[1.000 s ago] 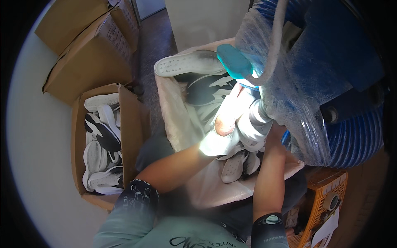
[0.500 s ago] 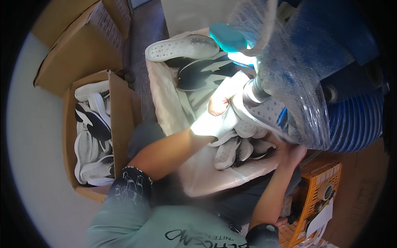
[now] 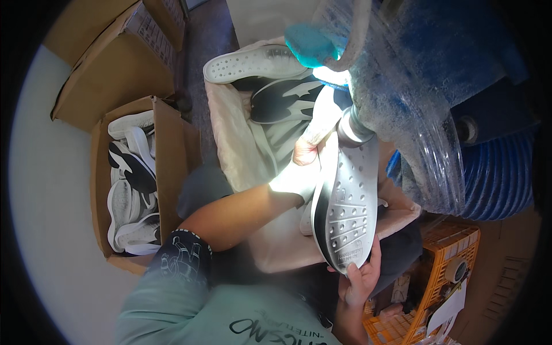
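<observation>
A white shoe sole (image 3: 349, 201) with a dark side edge and a dimpled inner face is held up lengthwise under a bright lamp (image 3: 332, 76). My left hand (image 3: 307, 154), in a white glove that leaves some skin showing, is closed on its upper left side. At the lower end, my bare right hand (image 3: 362, 280) pinches the sole between thumb and fingers. The metal spindle (image 3: 355, 127) of a blue machine overlaps the sole's upper part; whether they touch, I cannot tell. Glare washes out the left fingertips.
Behind the sole, a pink-lined bin (image 3: 227, 146) holds several black and white soles (image 3: 282, 103). A cardboard box (image 3: 172, 178) of soles stands at the left. Plastic film and a ribbed blue hose (image 3: 497, 187) hang at the right, above an orange crate (image 3: 448, 247).
The sole has swung from slanting rightward to nearly upright, its dimpled face now in full view. My right hand has come down and left with its lower end; my left hand has shifted slightly.
</observation>
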`<state>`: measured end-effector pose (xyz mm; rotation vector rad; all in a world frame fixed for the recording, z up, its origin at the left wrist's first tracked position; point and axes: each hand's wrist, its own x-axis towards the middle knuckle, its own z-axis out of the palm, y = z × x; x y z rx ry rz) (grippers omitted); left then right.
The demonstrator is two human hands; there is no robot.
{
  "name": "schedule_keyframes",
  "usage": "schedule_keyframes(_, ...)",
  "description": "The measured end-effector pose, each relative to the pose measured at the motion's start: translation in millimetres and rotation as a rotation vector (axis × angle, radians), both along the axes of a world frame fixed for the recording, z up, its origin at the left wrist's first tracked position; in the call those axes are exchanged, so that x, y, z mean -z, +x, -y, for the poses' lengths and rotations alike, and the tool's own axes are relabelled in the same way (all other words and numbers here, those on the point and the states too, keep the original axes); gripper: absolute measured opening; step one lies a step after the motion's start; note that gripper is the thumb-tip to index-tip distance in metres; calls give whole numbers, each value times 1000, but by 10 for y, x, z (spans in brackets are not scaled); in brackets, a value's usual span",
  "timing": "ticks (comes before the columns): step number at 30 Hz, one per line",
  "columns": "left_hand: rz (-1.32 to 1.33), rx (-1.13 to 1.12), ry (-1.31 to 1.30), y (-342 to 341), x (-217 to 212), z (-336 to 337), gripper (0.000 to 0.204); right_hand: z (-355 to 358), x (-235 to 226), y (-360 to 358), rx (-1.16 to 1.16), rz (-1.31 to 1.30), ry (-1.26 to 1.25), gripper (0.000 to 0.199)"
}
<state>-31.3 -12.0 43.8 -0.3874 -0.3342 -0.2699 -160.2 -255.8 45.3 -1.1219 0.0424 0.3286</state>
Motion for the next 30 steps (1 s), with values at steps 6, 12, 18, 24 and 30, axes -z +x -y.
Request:
schedule_keyframes(6,-202,-813,1069,9,-20,33,43,-294,-102,457,3,126,-11,82)
schedule_keyframes(12,-210,-943,1145,376,121,-138,25,-503,-305,869,-13,79,-7,77)
schedule_keyframes(18,-352,-1185,1605,630,-61,-321,21,-677,-302,1260,-26,60,156,70)
schedule_keyframes(24,-653,-994,1263,641,-162,-552,24,-854,-126,1636,-194,153,218,58)
schedule_keyframes(30,-559,-866,1094,655,-96,-779,24,-1016,-89,1703,-177,110,275,43)
